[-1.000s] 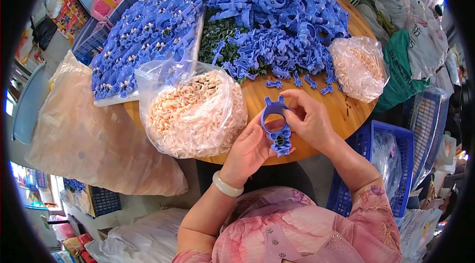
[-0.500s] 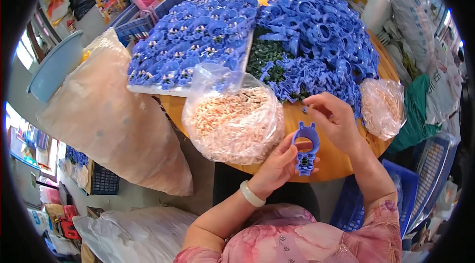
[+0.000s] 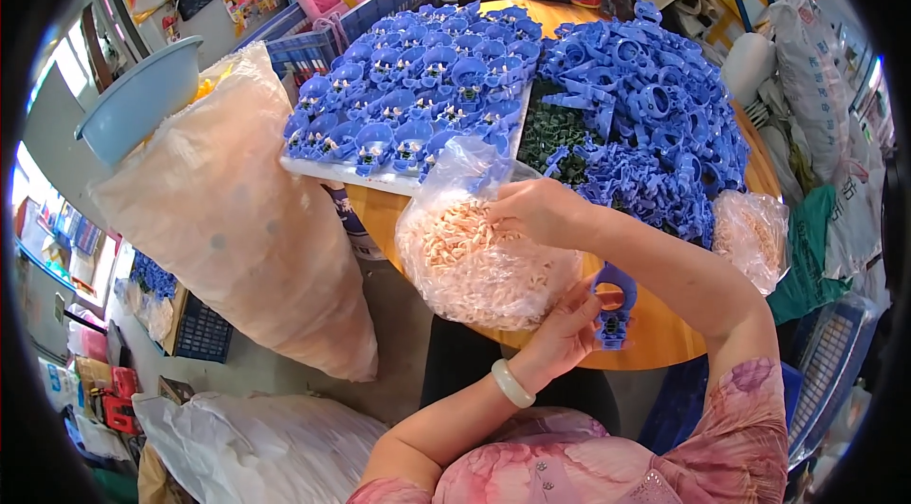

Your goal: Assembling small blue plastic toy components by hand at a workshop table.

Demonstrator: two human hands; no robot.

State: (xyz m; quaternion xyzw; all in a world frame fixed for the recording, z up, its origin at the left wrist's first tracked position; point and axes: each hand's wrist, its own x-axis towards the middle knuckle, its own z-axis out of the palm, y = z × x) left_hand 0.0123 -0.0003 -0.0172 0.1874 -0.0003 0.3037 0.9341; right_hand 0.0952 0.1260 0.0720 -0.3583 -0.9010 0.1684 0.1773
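My left hand [image 3: 562,333], with a pale bangle on its wrist, grips a blue plastic part [image 3: 613,326] by its edge. This part has a round ring at the top and a narrower body with a dark piece set in it. My right hand [image 3: 543,210] reaches across to the mouth of a clear plastic bag [image 3: 484,290] full of small peach-coloured pieces. Its fingers are bent together at the pieces, and what is between them is hidden. The bag rests at the table's near edge, left of my left hand.
Behind the bag lies a white board [image 3: 356,172] with rows of blue assemblies. Loose blue parts [image 3: 655,96] and dark green pieces [image 3: 555,139] are heaped beside it. A smaller peach bag [image 3: 750,233] sits right on the wooden table [image 3: 664,324]. A large filled sack [image 3: 237,210] stands left.
My right hand has moved left from beside the blue part to the open bag. The small blue piece at its fingertips no longer shows. My left hand keeps hold of the part.
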